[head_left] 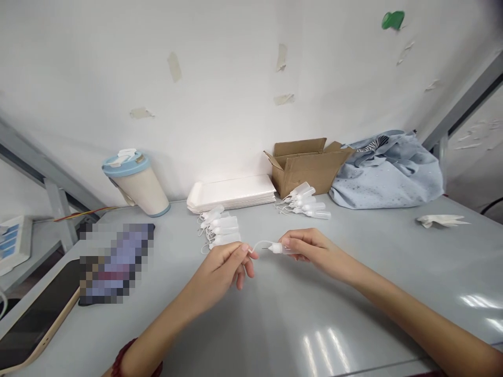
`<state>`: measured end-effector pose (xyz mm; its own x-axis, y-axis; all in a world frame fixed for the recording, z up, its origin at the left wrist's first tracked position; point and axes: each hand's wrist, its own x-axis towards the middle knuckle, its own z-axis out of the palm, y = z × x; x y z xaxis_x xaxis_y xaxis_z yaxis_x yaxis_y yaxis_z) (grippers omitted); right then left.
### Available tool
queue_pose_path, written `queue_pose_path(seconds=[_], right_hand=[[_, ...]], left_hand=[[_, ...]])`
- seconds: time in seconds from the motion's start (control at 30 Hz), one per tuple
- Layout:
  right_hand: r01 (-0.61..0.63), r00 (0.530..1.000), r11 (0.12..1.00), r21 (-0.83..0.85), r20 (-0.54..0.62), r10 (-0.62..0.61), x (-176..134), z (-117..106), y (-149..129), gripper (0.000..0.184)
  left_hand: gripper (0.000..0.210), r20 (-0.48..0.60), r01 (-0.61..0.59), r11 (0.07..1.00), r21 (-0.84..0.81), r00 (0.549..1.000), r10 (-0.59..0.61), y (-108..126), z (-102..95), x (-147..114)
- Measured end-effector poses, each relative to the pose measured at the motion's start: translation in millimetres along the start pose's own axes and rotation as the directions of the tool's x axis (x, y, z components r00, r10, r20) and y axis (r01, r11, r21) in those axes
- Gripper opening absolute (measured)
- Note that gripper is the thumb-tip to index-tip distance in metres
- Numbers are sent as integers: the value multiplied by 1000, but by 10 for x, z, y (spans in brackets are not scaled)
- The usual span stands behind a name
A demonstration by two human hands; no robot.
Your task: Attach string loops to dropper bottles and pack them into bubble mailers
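My right hand [310,248] grips a small translucent squeeze bottle [280,248] lying sideways, its thin needle tip pointing left. From the bottle's neck a thin white strap [259,242] curves up and over to my left hand [231,259]. The left thumb and index finger pinch the strap's end, which is mostly covered by the fingertips; the other fingers curl loosely. Behind my left hand lies a pile of similar bottles [226,225] with looped straps. A second pile of bottles [306,201] lies beyond my right hand.
White padded envelopes [231,192] are stacked against the wall, beside an open cardboard box [310,170] and a pale blue fabric bag [389,173]. A lidded tumbler [139,183] stands left. A phone [43,309] lies front left; a crumpled tissue [442,220] is at right.
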<state>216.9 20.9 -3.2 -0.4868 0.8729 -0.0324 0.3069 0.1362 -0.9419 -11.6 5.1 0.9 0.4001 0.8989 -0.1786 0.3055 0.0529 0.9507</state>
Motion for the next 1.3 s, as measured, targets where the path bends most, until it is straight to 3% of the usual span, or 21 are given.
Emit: queue_pose_path(seconds=[0.17,0.43,0.67,0.87,1.1,1.3], right_hand=[[8,1000,1000,1,-26,-8,7,-14,11,36],[-5,999,1000,-9,-47,4,11,-4,10,36],[-9,1000,999,36,-15,10,3,68,20,39],[-1,1000,997,73,22,-1,25,152,22,41],[-17,1000,990,139,15,15,-1,178,2,40],[4,1000,987,160,16,-7,-10,187,17,41]], left_hand=[[40,4,44,992,-119,999,-44,30,-3,13],[26,41,29,1000,-13,999,-28,33,-8,-15],[26,-71,79,987,-140,993,-90,68,85,-46],[26,-97,119,961,-249,984,-147,73,171,-92],[29,-147,101,973,-206,980,-133,55,164,-92],[27,-119,101,969,-227,984,-131,90,178,-106]])
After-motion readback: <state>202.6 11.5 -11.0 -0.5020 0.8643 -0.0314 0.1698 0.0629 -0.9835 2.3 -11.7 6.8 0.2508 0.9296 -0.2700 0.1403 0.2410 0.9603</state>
